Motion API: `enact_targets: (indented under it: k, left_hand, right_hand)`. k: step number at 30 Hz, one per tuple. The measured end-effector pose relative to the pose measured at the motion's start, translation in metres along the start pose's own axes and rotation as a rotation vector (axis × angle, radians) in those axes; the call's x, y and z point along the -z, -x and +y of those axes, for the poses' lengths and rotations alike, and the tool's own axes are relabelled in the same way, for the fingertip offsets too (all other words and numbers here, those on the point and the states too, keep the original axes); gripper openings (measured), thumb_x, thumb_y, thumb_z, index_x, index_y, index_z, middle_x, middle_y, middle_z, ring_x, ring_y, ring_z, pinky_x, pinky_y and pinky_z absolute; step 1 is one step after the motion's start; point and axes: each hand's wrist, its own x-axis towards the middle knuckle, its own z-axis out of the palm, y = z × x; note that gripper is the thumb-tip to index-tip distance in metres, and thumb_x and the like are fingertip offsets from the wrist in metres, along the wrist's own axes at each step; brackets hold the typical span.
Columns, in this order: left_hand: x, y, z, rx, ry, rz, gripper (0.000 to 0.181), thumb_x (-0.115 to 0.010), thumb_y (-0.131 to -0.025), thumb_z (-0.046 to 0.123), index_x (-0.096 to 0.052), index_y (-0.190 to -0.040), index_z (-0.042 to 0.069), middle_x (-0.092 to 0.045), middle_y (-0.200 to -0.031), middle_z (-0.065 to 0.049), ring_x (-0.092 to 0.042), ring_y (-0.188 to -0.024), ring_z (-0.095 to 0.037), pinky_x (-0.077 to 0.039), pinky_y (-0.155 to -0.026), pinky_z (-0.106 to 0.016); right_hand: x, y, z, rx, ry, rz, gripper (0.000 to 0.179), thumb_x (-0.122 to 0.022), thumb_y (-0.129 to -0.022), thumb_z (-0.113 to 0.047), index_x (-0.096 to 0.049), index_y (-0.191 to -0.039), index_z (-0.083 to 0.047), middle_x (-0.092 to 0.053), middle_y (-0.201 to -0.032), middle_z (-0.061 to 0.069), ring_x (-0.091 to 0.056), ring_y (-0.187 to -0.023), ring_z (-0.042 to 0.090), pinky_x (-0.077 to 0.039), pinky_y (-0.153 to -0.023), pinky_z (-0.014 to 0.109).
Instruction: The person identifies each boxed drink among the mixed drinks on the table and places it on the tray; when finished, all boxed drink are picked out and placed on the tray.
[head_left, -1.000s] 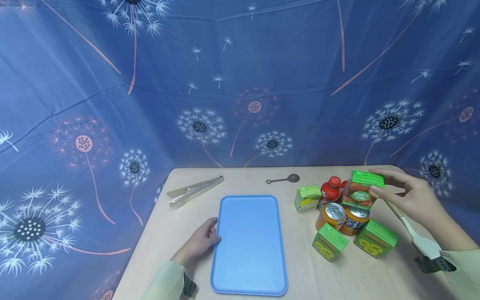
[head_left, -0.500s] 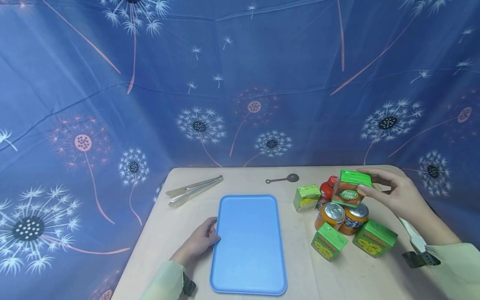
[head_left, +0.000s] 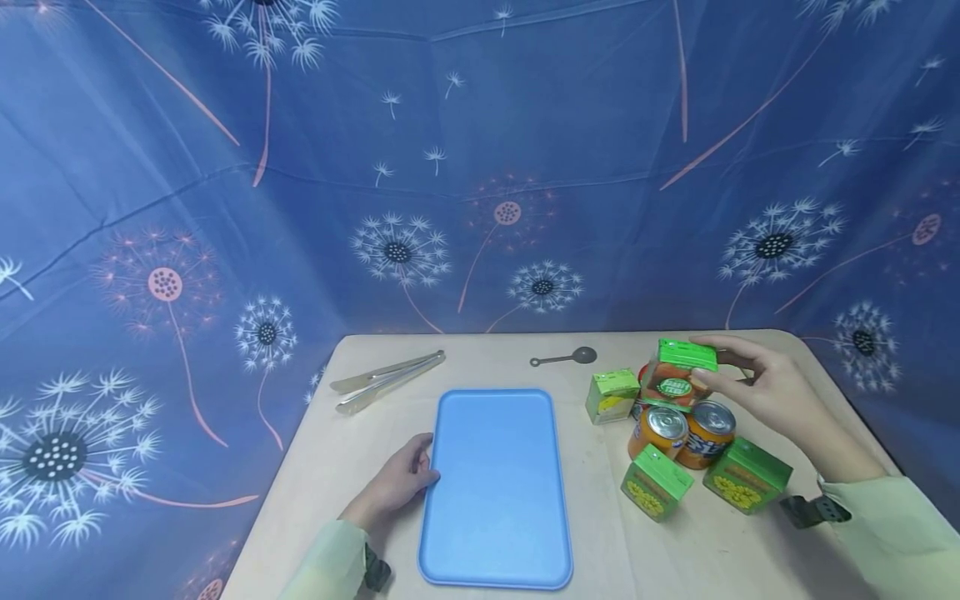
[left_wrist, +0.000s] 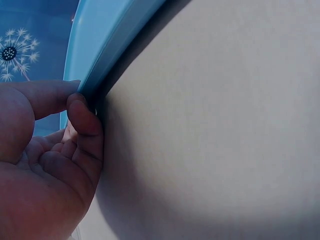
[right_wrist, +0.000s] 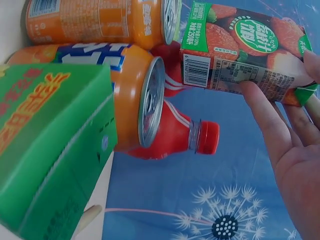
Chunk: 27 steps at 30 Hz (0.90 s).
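Observation:
My right hand [head_left: 757, 387] grips a green-topped juice carton [head_left: 678, 379] between thumb and fingers. In the right wrist view this juice carton [right_wrist: 240, 45] shows strawberries on its side and is held up beside two orange cans. On the left, my left hand [head_left: 397, 483] pinches the left rim of a blue tray [head_left: 495, 492], which lies flat on the table. The left wrist view shows the thumb over the tray's rim [left_wrist: 107, 60] and a curled finger against its outer side. The held carton hides most of the red bottles behind it in the head view.
Orange cans [head_left: 660, 429] stand below the held carton, with two green boxes [head_left: 657, 483] in front and a yellow-green carton [head_left: 613, 397] to their left. A red-capped bottle [right_wrist: 175, 130] is behind. Metal tongs [head_left: 386, 382] and a dark spoon [head_left: 577, 357] lie farther back.
My right hand has carried the juice carton to the left, from over the right can to above the left one, covering the red bottle. My left hand and the tray stay put.

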Motion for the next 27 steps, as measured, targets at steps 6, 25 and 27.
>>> enact_targets:
  k: [6, 25, 27]
  left_hand:
    - [0.001, -0.001, -0.002, 0.001, -0.012, 0.007, 0.067, -0.068, -0.099, 0.006, -0.034, -0.155, -0.009, -0.056, -0.090, -0.005, -0.054, -0.078, -0.018, -0.046, -0.065, -0.027]
    - [-0.001, 0.000, -0.002, 0.008, 0.037, 0.014, 0.068, -0.070, -0.099, 0.008, -0.036, -0.156, -0.007, -0.056, -0.091, -0.005, -0.054, -0.075, -0.017, -0.046, -0.063, -0.026]
    - [-0.001, 0.000, -0.002, 0.006, 0.033, 0.014, 0.068, -0.070, -0.099, 0.008, -0.036, -0.156, -0.007, -0.056, -0.091, -0.005, -0.054, -0.075, -0.017, -0.045, -0.062, -0.026]
  right_hand:
    - [-0.009, -0.005, -0.006, 0.018, 0.011, -0.012, 0.049, -0.079, -0.096, -0.022, -0.065, -0.142, -0.017, -0.065, -0.109, 0.001, -0.060, -0.091, 0.006, -0.051, -0.065, 0.026]
    - [-0.032, -0.017, -0.014, 0.055, -0.025, -0.068, 0.053, -0.080, -0.095, -0.024, -0.063, -0.145, -0.019, -0.065, -0.134, 0.011, -0.065, -0.096, -0.004, -0.056, -0.071, 0.024]
    - [-0.034, -0.018, -0.014, 0.063, -0.012, -0.063, 0.052, -0.080, -0.095, -0.024, -0.063, -0.145, -0.020, -0.066, -0.132, 0.010, -0.066, -0.096, -0.002, -0.056, -0.071, 0.026]
